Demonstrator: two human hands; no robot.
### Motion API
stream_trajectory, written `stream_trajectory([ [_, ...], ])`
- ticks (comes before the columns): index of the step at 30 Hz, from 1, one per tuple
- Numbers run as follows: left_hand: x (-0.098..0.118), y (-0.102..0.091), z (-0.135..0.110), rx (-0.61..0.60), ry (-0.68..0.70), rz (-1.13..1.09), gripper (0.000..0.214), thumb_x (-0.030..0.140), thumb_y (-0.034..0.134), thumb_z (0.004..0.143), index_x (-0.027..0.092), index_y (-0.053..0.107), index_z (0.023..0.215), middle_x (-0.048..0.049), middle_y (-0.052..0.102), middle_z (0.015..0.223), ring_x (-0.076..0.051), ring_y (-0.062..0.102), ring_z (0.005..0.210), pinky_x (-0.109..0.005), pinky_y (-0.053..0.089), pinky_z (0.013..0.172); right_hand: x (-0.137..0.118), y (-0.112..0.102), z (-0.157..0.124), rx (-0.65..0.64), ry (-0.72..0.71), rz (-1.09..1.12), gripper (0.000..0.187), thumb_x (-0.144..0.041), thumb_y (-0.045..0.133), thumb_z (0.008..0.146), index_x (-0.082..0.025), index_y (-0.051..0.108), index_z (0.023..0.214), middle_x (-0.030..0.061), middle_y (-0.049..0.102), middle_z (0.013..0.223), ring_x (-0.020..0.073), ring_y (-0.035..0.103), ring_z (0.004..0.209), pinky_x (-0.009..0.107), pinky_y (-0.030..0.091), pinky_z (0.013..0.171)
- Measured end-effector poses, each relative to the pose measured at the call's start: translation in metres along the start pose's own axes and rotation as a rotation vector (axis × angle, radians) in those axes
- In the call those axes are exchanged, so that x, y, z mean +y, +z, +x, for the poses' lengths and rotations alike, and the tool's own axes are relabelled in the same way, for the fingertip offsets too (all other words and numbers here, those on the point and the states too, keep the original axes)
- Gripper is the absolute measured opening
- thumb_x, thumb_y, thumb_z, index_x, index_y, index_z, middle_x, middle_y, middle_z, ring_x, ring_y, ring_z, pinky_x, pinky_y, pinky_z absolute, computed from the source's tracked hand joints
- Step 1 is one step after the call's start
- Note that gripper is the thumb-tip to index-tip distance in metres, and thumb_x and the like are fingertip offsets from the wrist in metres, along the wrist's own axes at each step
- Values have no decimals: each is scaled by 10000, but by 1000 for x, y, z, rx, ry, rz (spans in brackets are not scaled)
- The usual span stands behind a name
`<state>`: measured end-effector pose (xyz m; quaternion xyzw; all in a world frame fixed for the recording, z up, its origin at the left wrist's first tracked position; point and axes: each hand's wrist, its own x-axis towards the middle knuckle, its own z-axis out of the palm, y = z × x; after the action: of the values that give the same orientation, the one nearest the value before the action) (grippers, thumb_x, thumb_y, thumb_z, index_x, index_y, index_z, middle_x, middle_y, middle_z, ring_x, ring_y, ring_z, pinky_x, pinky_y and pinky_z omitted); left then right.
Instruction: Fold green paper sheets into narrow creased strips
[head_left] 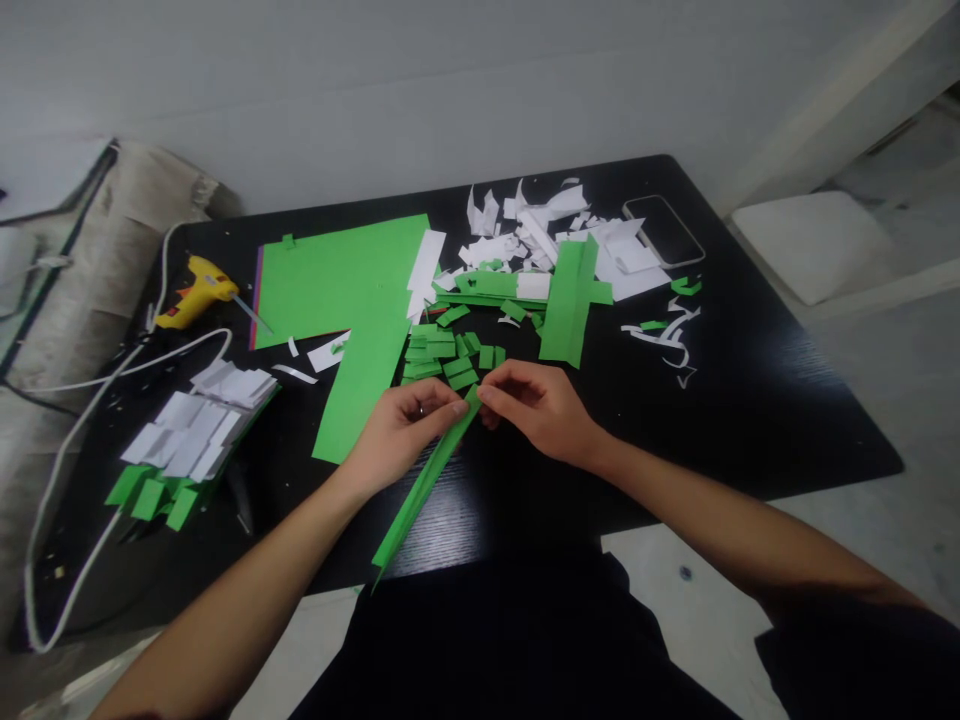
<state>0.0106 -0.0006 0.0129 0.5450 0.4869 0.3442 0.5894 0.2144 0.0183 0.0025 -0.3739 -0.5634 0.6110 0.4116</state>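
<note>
A long folded strip of green paper slants from my fingers down toward the table's front edge. My left hand pinches it near its upper end. At the very tip, my right hand has thumb and forefinger closed on the same strip. Just beyond my fingertips lies a pile of small folded green paper pieces. Left of my left hand is a flat green sheet, which overlaps a larger green sheet.
A yellow glue gun with a white cable lies at the left. Nearer stands a block of layered white and green folded paper. White scraps, a creased green piece and a phone are at the back right of the black table.
</note>
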Motion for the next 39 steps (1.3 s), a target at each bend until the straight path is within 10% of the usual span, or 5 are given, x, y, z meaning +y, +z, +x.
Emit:
stream_trajectory([
  [8, 3, -5, 0, -37, -6, 26, 200, 340, 716, 901, 168, 687, 804, -7, 703, 667, -120, 613, 592, -227, 463, 576, -1, -8, 5, 119, -44, 52, 310, -474, 791, 869, -192, 666, 835, -20, 677, 668, 128, 674, 614, 267, 607, 627],
  [16, -1, 1, -2, 15, 119, 153, 177, 331, 729, 891, 173, 701, 816, -18, 721, 723, -125, 638, 626, -224, 482, 575, 0, -4, 5, -81, 106, 84, 355, -460, 884, 764, -160, 720, 859, 7, 712, 724, 140, 693, 626, 279, 622, 614],
  [29, 14, -45, 2, 267, 182, 402, 222, 374, 822, 822, 190, 769, 933, -28, 756, 818, -140, 685, 686, -253, 545, 663, 0, -17, 12, 341, -9, 184, 315, -388, 868, 795, -207, 640, 915, -28, 700, 776, 154, 742, 673, 298, 656, 651],
  [34, 15, -51, 3, 419, 223, 225, 260, 316, 877, 762, 197, 758, 961, -10, 733, 904, -107, 655, 591, -251, 558, 597, -2, -21, 11, 52, 98, 122, 298, -330, 892, 761, -187, 687, 925, -7, 743, 781, 151, 743, 678, 289, 631, 664],
  [39, 17, -45, 0, 251, 201, 160, 199, 317, 844, 786, 183, 745, 895, -16, 712, 872, -122, 656, 600, -250, 556, 574, -3, -19, 9, -229, 245, 70, 286, -376, 876, 787, -150, 755, 915, 38, 784, 778, 142, 741, 670, 269, 619, 668],
])
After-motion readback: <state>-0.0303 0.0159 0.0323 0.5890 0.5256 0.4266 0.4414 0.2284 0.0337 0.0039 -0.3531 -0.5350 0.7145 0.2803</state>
